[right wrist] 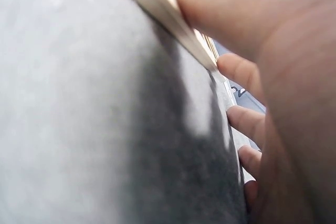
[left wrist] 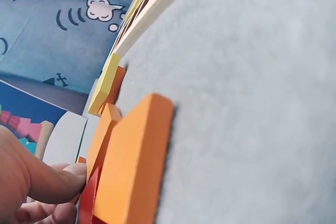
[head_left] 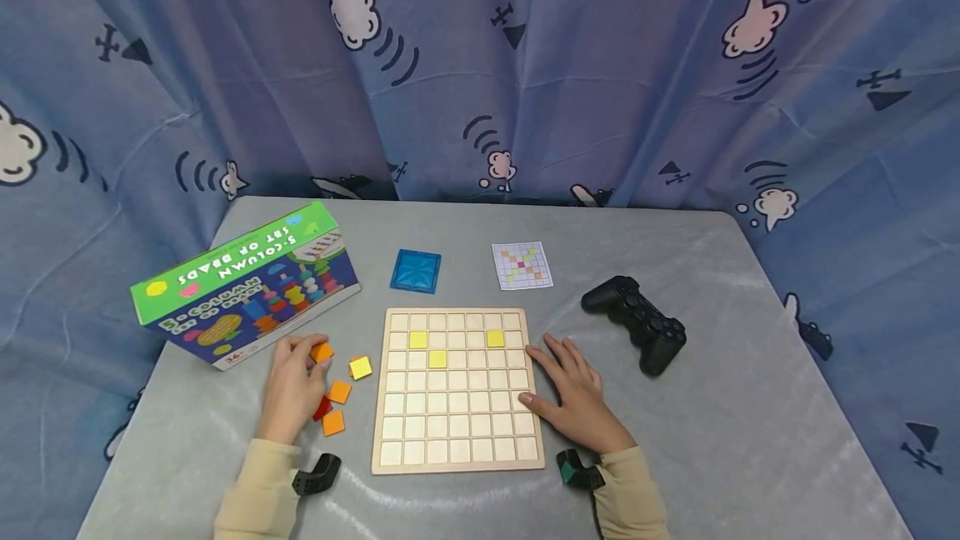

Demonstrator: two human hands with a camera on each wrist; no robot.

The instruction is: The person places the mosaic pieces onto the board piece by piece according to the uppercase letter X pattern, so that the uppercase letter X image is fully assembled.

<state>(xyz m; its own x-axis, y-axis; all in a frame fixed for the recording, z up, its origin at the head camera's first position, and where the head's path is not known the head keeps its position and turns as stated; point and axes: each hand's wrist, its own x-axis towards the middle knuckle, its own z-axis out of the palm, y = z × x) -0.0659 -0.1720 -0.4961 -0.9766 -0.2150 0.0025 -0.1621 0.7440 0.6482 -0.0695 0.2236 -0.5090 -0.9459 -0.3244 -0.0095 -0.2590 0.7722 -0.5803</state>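
Observation:
My left hand (head_left: 292,388) pinches an orange square tile (head_left: 322,352) between thumb and fingers, left of the board. In the left wrist view the thumb (left wrist: 60,182) hides most of that tile. Close by lie more tiles: a yellow tile (head_left: 361,367) on top of an orange one, two orange tiles, and a red tile (head_left: 322,408) partly covered. The wooden grid board (head_left: 459,467) holds three yellow tiles (head_left: 437,359) in its upper rows. My right hand (head_left: 576,402) rests at the board's right edge, fingers spread, thumb on the rim.
A green and blue toy box (head_left: 247,290) stands at the left, just beyond my left hand. Behind the board lie a blue square tray (head_left: 416,272) and a printed pattern card (head_left: 522,265). A black game controller (head_left: 636,325) lies to the right. A patterned curtain (head_left: 465,65) hangs behind the table.

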